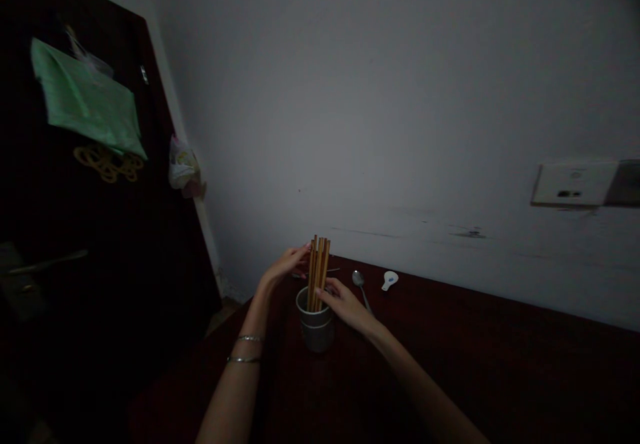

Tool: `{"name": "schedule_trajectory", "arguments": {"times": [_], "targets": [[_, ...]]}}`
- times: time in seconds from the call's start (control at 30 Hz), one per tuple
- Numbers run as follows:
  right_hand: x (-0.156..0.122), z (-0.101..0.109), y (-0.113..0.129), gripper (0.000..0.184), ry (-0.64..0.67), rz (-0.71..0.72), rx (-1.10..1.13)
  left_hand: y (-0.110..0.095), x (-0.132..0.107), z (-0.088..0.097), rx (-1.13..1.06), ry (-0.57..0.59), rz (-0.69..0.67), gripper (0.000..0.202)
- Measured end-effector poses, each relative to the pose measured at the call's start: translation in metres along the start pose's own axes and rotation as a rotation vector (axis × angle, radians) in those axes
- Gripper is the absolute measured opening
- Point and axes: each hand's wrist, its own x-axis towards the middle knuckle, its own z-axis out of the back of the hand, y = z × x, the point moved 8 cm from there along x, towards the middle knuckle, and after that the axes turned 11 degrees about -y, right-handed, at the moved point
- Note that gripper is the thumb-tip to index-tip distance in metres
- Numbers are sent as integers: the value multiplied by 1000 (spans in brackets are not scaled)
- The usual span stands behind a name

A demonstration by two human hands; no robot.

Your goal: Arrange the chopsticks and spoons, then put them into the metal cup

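A bundle of several wooden chopsticks point(318, 271) stands upright in a grey metal-looking cup point(318, 336) on the dark table. My right hand point(347, 304) grips the lower part of the bundle from the right, just above the rim, with its thumb in front and the other fingers partly behind. Beside the upper left of the chopsticks is my left hand point(291, 264), its fingers apart. Its fingertips are close to the sticks; whether they touch is unclear.
A metal spoon point(359, 279) and a short white spoon point(390, 280) lie behind my right hand on the reddish-brown table point(465, 337). The wall point(380, 131) borders the table's back. At left is a dark door point(150, 244) with a green cloth point(90, 101) hanging.
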Motion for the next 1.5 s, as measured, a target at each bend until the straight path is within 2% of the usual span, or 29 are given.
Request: {"name": "schedule_trajectory", "arguments": {"times": [0.1,0.2,0.33,0.43,0.67,0.87,0.97,1.13,1.27,1.33,1.43,1.47,1.5], "targets": [[4,3,-2,39,-51,9,33,-11,-14,-1,39,153,-27,59],[8,12,-6,35,-132,18,1,-15,-31,-2,141,315,4,51],[10,25,-11,31,-238,31,-75,-2,-44,-8,361,500,97,42],[9,25,-14,30,-251,41,-71,10,-46,-14,436,614,143,39],[4,23,-5,24,-260,87,-138,16,-42,-19,493,675,136,38],[-2,31,23,21,-372,222,-347,19,-41,-16,520,658,153,41],[-2,35,40,21,-400,237,-283,16,-44,-17,527,657,167,38],[-7,56,90,23,-517,282,2,9,-44,-16,535,597,164,38],[-18,84,139,26,-640,364,115,-9,-42,-1,637,451,91,41],[-26,95,160,27,-669,398,134,-36,-45,7,705,308,-52,37],[-34,100,182,28,-641,403,92,-100,-64,15,670,-45,-355,32],[-35,98,187,28,-621,392,69,-118,-75,13,612,-121,-432,32],[-37,94,189,29,-597,378,47,-133,-86,6,554,-150,-489,32]]}}
